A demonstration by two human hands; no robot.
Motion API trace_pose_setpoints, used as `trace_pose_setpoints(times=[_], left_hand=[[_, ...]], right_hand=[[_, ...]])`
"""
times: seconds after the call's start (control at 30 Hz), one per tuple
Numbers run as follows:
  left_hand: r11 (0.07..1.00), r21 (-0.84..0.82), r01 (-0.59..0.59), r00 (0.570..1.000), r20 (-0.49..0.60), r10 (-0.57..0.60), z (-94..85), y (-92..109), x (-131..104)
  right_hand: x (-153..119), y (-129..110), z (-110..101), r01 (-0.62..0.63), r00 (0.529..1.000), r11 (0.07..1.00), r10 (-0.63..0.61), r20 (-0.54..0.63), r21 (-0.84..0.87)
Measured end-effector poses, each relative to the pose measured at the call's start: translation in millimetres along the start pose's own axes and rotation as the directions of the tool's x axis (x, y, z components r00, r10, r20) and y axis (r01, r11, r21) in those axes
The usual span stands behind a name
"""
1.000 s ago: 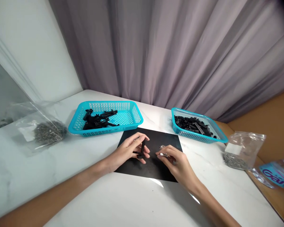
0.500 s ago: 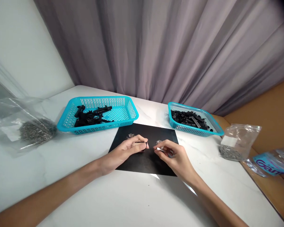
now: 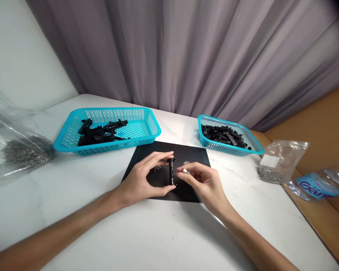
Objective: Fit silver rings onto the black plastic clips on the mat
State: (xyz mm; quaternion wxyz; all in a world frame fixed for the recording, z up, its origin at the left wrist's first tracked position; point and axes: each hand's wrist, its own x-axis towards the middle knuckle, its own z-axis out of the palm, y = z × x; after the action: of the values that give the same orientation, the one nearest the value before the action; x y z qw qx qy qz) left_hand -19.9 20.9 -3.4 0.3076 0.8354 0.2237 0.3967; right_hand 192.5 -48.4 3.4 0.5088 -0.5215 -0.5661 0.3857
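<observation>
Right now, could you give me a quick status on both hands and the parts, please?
Left hand pinching black rod upright over black mat. Right hand pinching small metal piece beside it. Nothing between them.

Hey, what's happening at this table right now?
A person works over a black mat on a white table. The left hand holds a slim black plastic part upright between thumb and fingers. The right hand pinches a small silver metal piece close beside it. Two teal baskets of black parts sit behind, with bags of metal pieces at the sides.
</observation>
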Motion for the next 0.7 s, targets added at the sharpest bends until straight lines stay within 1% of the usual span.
trace_pose_setpoints(times=[0.13, 0.27, 0.4, 0.57, 0.7], left_hand=[[0.991, 0.119, -0.056, 0.998, 0.004, 0.056, -3.4, 1.9, 1.3], [0.994, 0.084, -0.07, 0.997, -0.013, 0.071, -4.5, 1.5, 1.4], [0.996, 0.076, -0.039, 0.999, -0.024, 0.041, -3.6, 1.3, -0.8], [0.986, 0.146, -0.086, 0.996, -0.017, 0.089, -3.7, 0.8, -2.3], [0.984, 0.158, -0.088, 0.996, -0.016, 0.092, -3.6, -0.2, -2.4]], right_hand=[[-2.5, 2.9, 0.2, 0.086, 0.996, 0.982, -0.086, 0.007, -0.168], [-3.2, 0.1, -0.5, 0.135, 0.991, 0.968, -0.132, 0.028, -0.21], [-5.2, -3.2, 1.6, 0.133, 0.991, 0.972, -0.125, 0.05, -0.193], [-5.9, 1.1, 1.0, 0.09, 0.995, 0.977, -0.079, 0.066, -0.196], [-6.4, 0.3, -1.0, 0.071, 0.995, 0.978, -0.057, 0.077, -0.194]])
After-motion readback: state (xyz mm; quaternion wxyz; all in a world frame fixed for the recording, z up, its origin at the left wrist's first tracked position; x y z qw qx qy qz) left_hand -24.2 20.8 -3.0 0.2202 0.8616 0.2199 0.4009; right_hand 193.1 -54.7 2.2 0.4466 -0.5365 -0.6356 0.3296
